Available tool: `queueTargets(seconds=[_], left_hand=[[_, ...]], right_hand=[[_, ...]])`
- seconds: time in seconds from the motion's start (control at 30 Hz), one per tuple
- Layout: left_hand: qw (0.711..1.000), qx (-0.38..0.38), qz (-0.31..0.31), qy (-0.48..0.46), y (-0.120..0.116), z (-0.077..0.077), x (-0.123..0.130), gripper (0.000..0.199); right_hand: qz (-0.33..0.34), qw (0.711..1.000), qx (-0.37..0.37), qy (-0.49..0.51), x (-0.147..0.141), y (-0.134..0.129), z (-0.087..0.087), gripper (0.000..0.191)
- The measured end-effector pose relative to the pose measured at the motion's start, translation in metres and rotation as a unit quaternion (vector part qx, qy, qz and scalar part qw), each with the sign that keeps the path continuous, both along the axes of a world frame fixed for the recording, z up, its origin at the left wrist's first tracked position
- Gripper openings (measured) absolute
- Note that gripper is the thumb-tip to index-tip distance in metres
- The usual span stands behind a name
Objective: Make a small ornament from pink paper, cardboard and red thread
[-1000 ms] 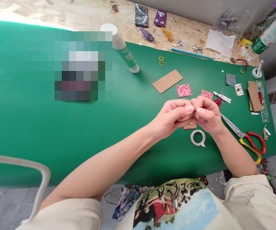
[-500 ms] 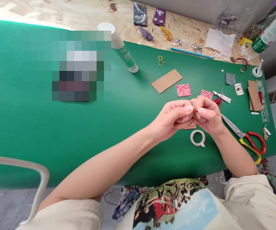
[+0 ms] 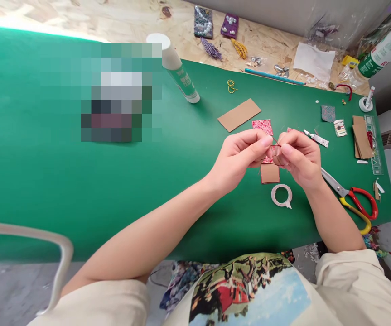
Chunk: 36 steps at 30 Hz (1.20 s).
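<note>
Left hand (image 3: 238, 158) pinches red thread (image 3: 275, 145); can lettering (image 3: 184, 79) is unreadable.

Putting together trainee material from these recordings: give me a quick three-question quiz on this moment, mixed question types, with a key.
1. Multiple choice: what do the left hand and right hand hold between them?
A) a blue pencil
B) a thin red strand
C) a glue tube

2. True or false: the scissors lie nearer to the right hand than to the left hand.

3. Fill in the colour: the white tape roll lies on a ____ surface.

Key: 1 B; 2 true; 3 green.
</note>
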<state>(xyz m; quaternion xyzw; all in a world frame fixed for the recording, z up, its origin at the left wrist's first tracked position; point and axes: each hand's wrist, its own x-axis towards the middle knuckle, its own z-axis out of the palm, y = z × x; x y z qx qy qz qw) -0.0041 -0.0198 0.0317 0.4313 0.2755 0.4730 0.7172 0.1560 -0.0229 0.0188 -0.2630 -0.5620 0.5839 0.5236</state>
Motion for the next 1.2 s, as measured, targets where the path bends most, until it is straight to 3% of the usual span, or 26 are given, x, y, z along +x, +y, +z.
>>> queueTargets(seconds=[0.23, 0.43, 0.63, 0.87, 1.2], left_hand=[[0.999, 0.019, 0.030, 0.016, 0.0001, -0.0006, -0.0022, 0.024], [0.996, 0.060, 0.058, 0.017, -0.0009, -0.0034, -0.0007, 0.030], [0.990, 0.094, 0.095, 0.046, 0.0000, -0.0042, -0.0001, 0.040], [0.988, 0.108, 0.100, 0.044, -0.0001, -0.0053, 0.0000, 0.034], [0.984, 0.095, 0.118, 0.093, -0.0017, 0.0001, -0.0010, 0.040]], right_hand=[[-0.008, 1.000, 0.014, -0.020, 0.0017, -0.0015, -0.0002, 0.018], [-0.015, 0.999, 0.039, -0.031, 0.0025, -0.0021, -0.0010, 0.014], [-0.102, 0.982, 0.129, -0.097, 0.0002, -0.0045, 0.0021, 0.008], [-0.156, 0.959, 0.181, -0.154, 0.0005, -0.0050, 0.0020, 0.008], [-0.175, 0.959, 0.165, -0.152, -0.0001, -0.0055, 0.0017, 0.005]])
